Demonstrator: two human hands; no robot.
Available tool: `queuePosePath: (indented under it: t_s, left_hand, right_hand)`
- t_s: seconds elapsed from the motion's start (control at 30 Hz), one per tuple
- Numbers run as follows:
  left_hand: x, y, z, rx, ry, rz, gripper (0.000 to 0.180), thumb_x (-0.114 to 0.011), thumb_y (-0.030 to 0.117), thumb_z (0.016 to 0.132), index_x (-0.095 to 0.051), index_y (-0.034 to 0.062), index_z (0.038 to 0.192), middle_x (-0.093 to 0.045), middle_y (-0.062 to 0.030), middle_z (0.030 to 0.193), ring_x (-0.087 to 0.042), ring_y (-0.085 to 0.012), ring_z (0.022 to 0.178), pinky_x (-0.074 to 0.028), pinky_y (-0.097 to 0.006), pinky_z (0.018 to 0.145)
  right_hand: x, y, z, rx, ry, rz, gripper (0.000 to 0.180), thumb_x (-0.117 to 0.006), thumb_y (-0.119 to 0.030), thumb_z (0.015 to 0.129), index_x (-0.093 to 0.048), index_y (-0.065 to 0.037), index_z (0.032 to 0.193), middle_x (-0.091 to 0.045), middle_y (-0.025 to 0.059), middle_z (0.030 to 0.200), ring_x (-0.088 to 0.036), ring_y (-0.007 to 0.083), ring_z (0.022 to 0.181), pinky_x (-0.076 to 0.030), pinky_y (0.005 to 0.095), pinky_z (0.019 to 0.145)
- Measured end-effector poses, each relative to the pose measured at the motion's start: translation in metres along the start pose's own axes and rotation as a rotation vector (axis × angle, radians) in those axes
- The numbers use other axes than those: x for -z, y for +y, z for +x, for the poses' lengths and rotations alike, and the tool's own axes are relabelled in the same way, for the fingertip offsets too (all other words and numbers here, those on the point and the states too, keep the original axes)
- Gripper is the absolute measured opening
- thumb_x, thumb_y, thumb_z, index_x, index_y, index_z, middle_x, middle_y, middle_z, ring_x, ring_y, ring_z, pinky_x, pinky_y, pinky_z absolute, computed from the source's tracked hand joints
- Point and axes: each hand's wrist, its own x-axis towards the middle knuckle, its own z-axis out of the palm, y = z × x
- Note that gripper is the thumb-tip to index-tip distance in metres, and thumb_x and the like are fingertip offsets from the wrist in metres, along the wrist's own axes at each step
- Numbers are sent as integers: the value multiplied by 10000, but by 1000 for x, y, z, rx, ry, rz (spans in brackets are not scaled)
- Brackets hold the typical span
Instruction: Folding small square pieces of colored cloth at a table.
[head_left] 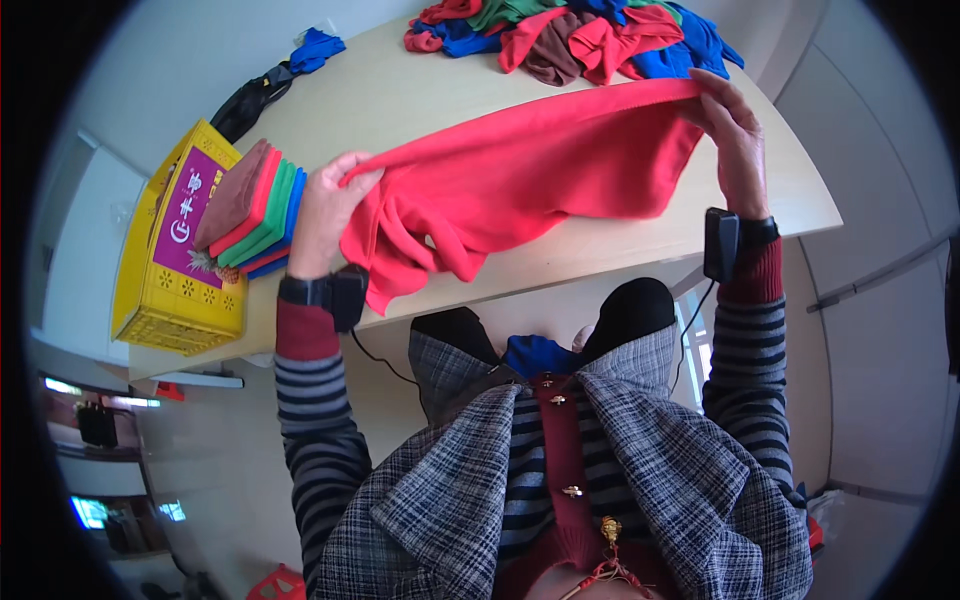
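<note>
The soft red cloth (520,180) stretches left to right above the pale wooden table (400,95). The left hand (325,210) and the right hand (735,135) each pinch one top corner, palms down.

bright, even daylight | soft shadows | sharp | fisheye-bent, dark-vignetted edges
</note>
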Motion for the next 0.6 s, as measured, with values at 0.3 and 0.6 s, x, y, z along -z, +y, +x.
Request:
queuePosePath:
  t_s: [0.3,0.6]
  left_hand:
    - [13,-94,50,-99,254,439,159,-704,170,942,-696,14,973,-687,-26,791,-637,-79,755,-521,-264,705]
    - [37,-160,-43,-83,292,831,281,-727,111,857,-681,98,1134,-694,-81,1013,-679,-280,934,-548,-402,819]
  right_hand:
    - [-6,30,-23,68,92,-935,170,-616,-133,982,-719,-83,1107,-764,79,969,-746,224,825,-568,319,744]
    - [26,55,-38,155,19,-1369,132,-649,-201,968,-719,-93,996,-728,75,921,-693,301,789,-558,370,709]
